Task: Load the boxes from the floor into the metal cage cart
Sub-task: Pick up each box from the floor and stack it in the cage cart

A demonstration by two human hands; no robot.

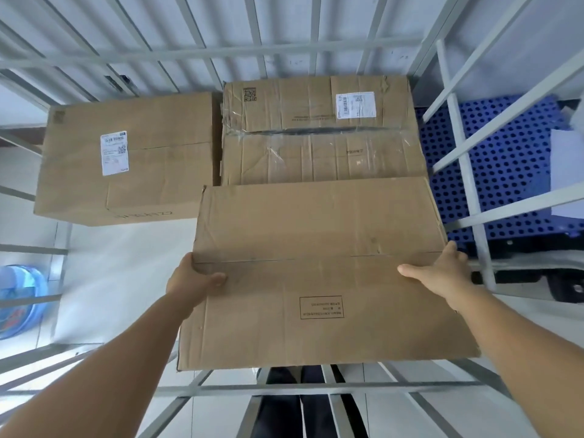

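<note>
Held over the near rail of the metal cage cart, in front of two loaded boxes, the wide cardboard box looks light but creased and floppy, so the left hand and right hand clamp opposite side edges, fingers wrapped.

The near box hides most fingers of both hands; only thumbs show. The blue tub is cut by the left edge. Label print is too small to read.
</note>
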